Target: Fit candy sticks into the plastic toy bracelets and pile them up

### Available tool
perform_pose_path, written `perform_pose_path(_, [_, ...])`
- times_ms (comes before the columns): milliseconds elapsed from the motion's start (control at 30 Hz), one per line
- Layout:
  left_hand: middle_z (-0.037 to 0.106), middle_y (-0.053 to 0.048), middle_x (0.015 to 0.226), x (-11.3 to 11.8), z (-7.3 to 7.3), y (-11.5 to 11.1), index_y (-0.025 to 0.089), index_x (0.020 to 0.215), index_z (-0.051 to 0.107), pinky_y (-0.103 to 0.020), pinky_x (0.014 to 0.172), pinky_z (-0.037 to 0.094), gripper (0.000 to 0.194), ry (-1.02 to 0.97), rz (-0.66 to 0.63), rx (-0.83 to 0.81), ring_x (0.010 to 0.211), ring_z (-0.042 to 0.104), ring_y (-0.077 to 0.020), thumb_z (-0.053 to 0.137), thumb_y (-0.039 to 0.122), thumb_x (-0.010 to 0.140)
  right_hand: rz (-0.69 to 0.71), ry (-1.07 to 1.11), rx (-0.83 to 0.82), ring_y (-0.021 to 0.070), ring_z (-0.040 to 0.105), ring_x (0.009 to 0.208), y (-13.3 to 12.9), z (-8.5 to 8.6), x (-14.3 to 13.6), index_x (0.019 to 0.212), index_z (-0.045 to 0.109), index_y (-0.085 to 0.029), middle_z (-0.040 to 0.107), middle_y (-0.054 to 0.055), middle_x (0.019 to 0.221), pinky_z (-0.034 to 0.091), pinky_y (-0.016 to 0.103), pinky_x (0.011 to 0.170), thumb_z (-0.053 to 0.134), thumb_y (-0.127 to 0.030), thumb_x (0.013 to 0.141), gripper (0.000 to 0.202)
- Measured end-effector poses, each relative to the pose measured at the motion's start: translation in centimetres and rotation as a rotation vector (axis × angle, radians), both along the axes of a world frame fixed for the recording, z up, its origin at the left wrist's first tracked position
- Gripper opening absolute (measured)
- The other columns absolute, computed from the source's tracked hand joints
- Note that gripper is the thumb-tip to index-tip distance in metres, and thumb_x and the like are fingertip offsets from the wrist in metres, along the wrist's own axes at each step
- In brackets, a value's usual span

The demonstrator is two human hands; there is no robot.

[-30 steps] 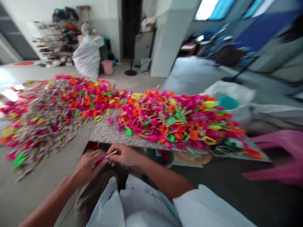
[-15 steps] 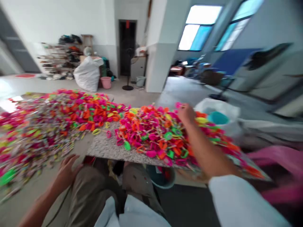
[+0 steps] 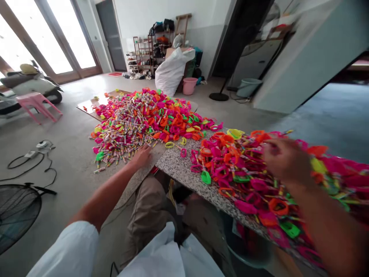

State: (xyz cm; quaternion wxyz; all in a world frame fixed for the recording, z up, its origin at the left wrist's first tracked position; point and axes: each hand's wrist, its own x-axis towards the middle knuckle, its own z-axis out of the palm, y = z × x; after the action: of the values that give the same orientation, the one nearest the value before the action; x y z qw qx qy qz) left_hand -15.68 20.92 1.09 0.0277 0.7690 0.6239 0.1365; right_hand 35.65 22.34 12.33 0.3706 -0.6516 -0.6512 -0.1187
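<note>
My left hand [image 3: 142, 156] reaches to the near edge of a heap of small printed tubes [image 3: 122, 134], its fingers stretched out and their tips against the tubes. Bright pink, orange, yellow and green plastic ring-shaped pieces [image 3: 175, 121] lie mixed in behind them. On the right, my right hand [image 3: 290, 159] is over a second heap of coloured plastic pieces [image 3: 230, 161], many with a thin stick-like tube attached. Its fingers are curled in and blurred; whatever they hold is hidden. A speckled stone slab [image 3: 175, 165] carries this second heap.
Below the slab, by my knees, stands a bucket [image 3: 250, 246]. A floor fan [image 3: 19, 215] and a cable [image 3: 47, 159] are at the left. Beyond the heaps are a white sack [image 3: 171, 73], a pink bucket [image 3: 189, 85], a pink stool [image 3: 39, 104] and a scooter [image 3: 29, 88].
The view has swung left. My left hand has moved forward from beside my knee to the tube heap. My right hand has come back nearer from the far side of its heap.
</note>
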Motion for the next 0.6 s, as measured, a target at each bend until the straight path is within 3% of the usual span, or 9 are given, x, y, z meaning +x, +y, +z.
perform_pose_path(100, [0.058, -0.016, 0.152, 2.9, -0.2, 3.8, 0.019, 0.149, 0.058, -0.048, 0.12, 0.046, 0.05, -0.03, 0.012, 0.054, 0.141, 0.054, -0.0321, 0.055, 0.021, 0.099, 0.492, -0.097, -0.177, 0.0254, 0.07, 0.115, -0.2, -2.6, -6.6, 0.105, 0.075, -0.021, 0.076, 0.018, 0.115, 0.051, 0.04, 0.109, 0.057, -0.026, 0.104, 0.019])
perform_pose_path(167, [0.055, -0.016, 0.154, 4.3, -0.3, 5.7, 0.02, 0.148, 0.059, -0.048, 0.118, 0.047, 0.048, -0.039, 0.025, 0.089, 0.141, 0.053, -0.0326, 0.053, 0.018, 0.1, 0.675, -0.143, -0.332, 0.0276, 0.067, 0.122, -0.1, -4.6, -12.6, 0.115, 0.073, -0.019, 0.072, 0.017, 0.127, 0.05, 0.042, 0.112, 0.052, -0.026, 0.104, 0.025])
perform_pose_path(267, [0.061, -0.018, 0.146, 5.2, -0.7, 7.3, 0.018, 0.137, 0.066, -0.047, 0.114, 0.049, 0.04, -0.012, 0.012, 0.106, 0.137, 0.055, -0.0328, 0.05, 0.017, 0.101, 0.632, -0.218, -0.599, 0.0286, 0.065, 0.127, 1.0, -6.7, -20.2, 0.127, 0.07, -0.016, 0.065, 0.018, 0.143, 0.049, 0.04, 0.11, 0.046, -0.023, 0.106, 0.033])
perform_pose_path(333, [0.063, -0.02, 0.141, 4.9, -1.4, 7.4, 0.014, 0.132, 0.068, -0.049, 0.114, 0.049, 0.037, 0.013, -0.022, 0.089, 0.135, 0.056, -0.0334, 0.048, 0.017, 0.102, 0.582, -0.236, -0.689, 0.0295, 0.066, 0.123, 2.4, -7.6, -23.4, 0.132, 0.068, -0.015, 0.063, 0.019, 0.146, 0.051, 0.039, 0.106, 0.045, -0.02, 0.105, 0.035])
perform_pose_path(500, [0.063, -0.017, 0.148, 2.8, -2.8, 5.1, 0.016, 0.132, 0.069, -0.051, 0.124, 0.041, 0.035, 0.051, -0.16, 0.02, 0.143, 0.053, -0.0297, 0.05, 0.02, 0.103, 0.523, -0.198, -0.757, 0.0331, 0.067, 0.123, 6.3, -8.9, -27.8, 0.139, 0.064, -0.01, 0.067, 0.024, 0.14, 0.051, 0.042, 0.103, 0.044, -0.015, 0.103, 0.041])
perform_pose_path(600, [0.058, -0.017, 0.156, 1.5, -3.0, 3.1, 0.018, 0.138, 0.066, -0.053, 0.127, 0.038, 0.038, 0.063, -0.191, 0.02, 0.151, 0.047, -0.0308, 0.049, 0.022, 0.104, 0.562, -0.183, -0.774, 0.0348, 0.067, 0.124, 6.7, -9.6, -29.8, 0.134, 0.068, -0.009, 0.069, 0.025, 0.136, 0.05, 0.041, 0.104, 0.048, -0.014, 0.101, 0.039])
